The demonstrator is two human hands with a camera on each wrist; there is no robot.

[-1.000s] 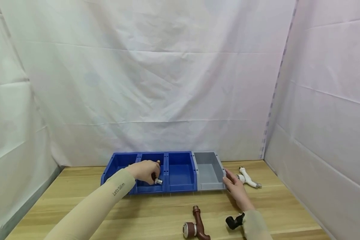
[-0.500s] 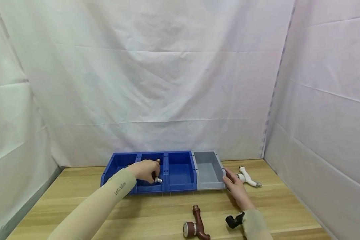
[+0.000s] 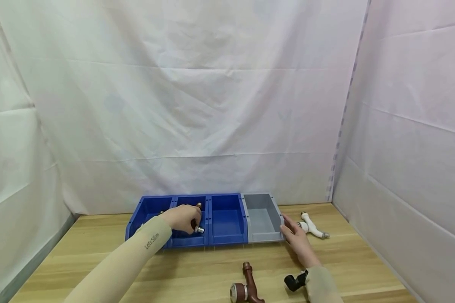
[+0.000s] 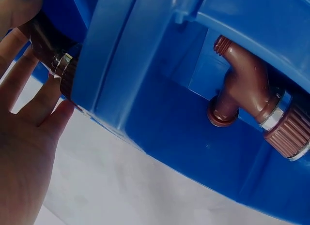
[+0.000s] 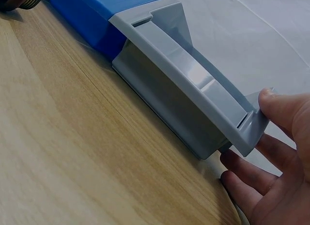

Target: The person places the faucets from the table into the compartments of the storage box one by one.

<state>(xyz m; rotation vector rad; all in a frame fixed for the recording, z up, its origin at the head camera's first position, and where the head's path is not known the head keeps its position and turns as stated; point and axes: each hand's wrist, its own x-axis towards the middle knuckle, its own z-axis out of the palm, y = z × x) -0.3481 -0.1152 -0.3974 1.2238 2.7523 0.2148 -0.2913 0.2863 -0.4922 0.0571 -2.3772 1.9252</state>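
My left hand [image 3: 183, 217] reaches into the second blue bin [image 3: 189, 240] from the left. It holds a dark brown faucet [image 4: 44, 41], whose silver end shows below the fingers in the head view. In the left wrist view another brown faucet [image 4: 247, 84] lies in the neighbouring blue bin [image 4: 184, 133], the leftmost one. At the right end of the row, my right hand [image 3: 298, 242] grips the side wall of the grey bin [image 3: 263, 219]. Its thumb presses the rim, and the other fingers are on the outside.
A third blue bin [image 3: 227, 223] stands beside the grey one. On the wooden table [image 3: 197, 273] lie a reddish-brown faucet [image 3: 250, 282] in front and a black fitting [image 3: 295, 281] by the right sleeve. A white faucet [image 3: 313, 226] lies right of the grey bin. White cloth [image 3: 212, 105] hangs behind.
The head view has tilted slightly, shifting the scene a little. Both hands keep nearly the same places, the left on the dark brown faucet and the right on the grey bin.
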